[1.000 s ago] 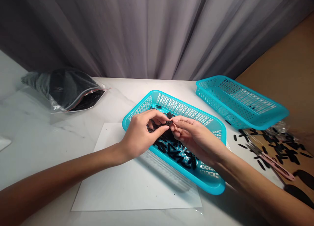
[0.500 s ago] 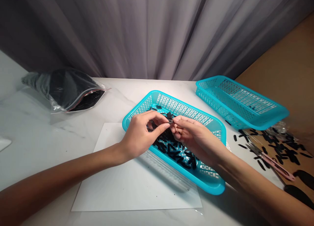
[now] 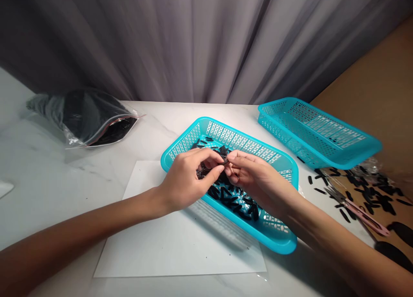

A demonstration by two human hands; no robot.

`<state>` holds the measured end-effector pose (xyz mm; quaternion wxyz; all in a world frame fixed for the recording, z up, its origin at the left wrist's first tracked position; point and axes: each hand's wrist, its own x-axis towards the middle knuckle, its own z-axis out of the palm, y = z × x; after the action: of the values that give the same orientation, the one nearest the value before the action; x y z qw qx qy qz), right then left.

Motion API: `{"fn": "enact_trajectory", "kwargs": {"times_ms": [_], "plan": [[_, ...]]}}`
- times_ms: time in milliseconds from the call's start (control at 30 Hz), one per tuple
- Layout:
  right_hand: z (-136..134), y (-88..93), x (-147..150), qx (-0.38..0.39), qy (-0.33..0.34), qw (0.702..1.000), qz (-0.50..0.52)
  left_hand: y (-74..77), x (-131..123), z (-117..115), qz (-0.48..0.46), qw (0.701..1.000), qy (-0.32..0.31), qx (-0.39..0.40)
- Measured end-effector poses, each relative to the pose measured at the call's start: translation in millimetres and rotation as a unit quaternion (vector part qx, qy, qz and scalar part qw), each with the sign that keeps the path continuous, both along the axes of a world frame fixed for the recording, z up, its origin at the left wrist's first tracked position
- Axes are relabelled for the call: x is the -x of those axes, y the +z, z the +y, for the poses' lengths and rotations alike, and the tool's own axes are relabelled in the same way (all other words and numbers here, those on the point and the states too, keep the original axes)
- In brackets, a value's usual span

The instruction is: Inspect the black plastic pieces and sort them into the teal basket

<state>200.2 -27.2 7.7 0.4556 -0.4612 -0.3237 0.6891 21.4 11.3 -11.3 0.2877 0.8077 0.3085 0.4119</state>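
My left hand (image 3: pixel 187 176) and my right hand (image 3: pixel 254 179) meet above a turquoise plastic basket (image 3: pixel 277 239). Both pinch the same small black piece (image 3: pixel 223 159) between fingertips, one at each end. Below them the basket holds several more small black pieces (image 3: pixel 238 200). The left hand's other fingers curl inward; the right hand's palm faces up and left.
A white sheet (image 3: pixel 174 241) lies under the basket's near left side. A second turquoise basket (image 3: pixel 319 133) stands at the back right. Loose black pieces (image 3: pixel 364 189) and pink snips (image 3: pixel 361 211) lie at the right. A clear zip bag of black material (image 3: pixel 87 120) rests at the left. Grey curtain behind.
The two hands have stayed together over the basket, shifting their pinch on the small black piece only slightly. The view has tilted a little.
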Motion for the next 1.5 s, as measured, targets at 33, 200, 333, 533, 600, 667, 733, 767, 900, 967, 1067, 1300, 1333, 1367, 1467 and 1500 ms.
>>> {"fn": "enact_trajectory", "kwargs": {"times_ms": [33, 200, 333, 533, 600, 667, 733, 767, 900, 967, 1067, 1300, 1333, 1367, 1467, 1500], "plan": [[0, 0.2, 0, 0.0, 0.002, 1.0, -0.002, -1.9, 0, -1, 0.003, 1.0, -0.006, -0.024], [-1, 1.6, 1, -0.021, 0.032, 0.999, -0.035, -13.9, 2, -4, 0.052, 0.986, -0.037, -0.155], [-1, 2.7, 2, -0.051, 0.049, 0.994, -0.078, -21.6, 3, -3, 0.063, 0.981, -0.024, -0.182], [0, 3.5, 0, -0.007, 0.045, 0.999, -0.015, -21.2, 3, -4, 0.053, 0.987, -0.004, -0.15], [1, 2.7, -1, 0.011, 0.031, 0.999, 0.0, -20.2, 3, -4, 0.034, 0.99, 0.004, -0.137], [2, 1.5, -2, 0.021, 0.019, 0.999, 0.015, -19.9, 2, -4, 0.018, 0.992, 0.013, -0.123], [2, 0.5, -3, 0.026, 0.008, 0.999, 0.031, -20.2, 2, -4, 0.009, 0.993, 0.021, -0.116], [2, 0.1, -3, 0.03, 0.004, 0.999, 0.039, -20.3, 2, -4, 0.007, 0.993, 0.024, -0.115], [2, -0.3, -3, 0.055, -0.01, 0.997, 0.057, -19.6, 2, -3, 0.002, 0.994, 0.026, -0.11], [2, 0.1, -3, 0.059, -0.011, 0.996, 0.06, -18.8, 1, -3, -0.002, 0.994, 0.025, -0.106], [1, 0.8, -3, 0.056, -0.009, 0.996, 0.063, -18.0, 1, -4, -0.008, 0.995, 0.028, -0.1], [2, 1.1, -2, 0.058, -0.017, 0.996, 0.061, -17.3, 1, -3, -0.013, 0.996, 0.028, -0.078], [2, 1.0, -2, 0.06, -0.02, 0.996, 0.059, -17.0, 1, -4, -0.012, 0.997, 0.029, -0.075], [2, 0.9, -2, 0.063, -0.023, 0.996, 0.059, -16.6, 1, -4, -0.011, 0.997, 0.031, -0.073], [2, 0.9, -2, 0.066, -0.039, 0.995, 0.064, -15.5, 1, -4, -0.014, 0.997, 0.032, -0.07], [2, 1.0, -2, 0.066, -0.043, 0.995, 0.065, -15.2, 1, -4, -0.018, 0.997, 0.031, -0.066]]}}
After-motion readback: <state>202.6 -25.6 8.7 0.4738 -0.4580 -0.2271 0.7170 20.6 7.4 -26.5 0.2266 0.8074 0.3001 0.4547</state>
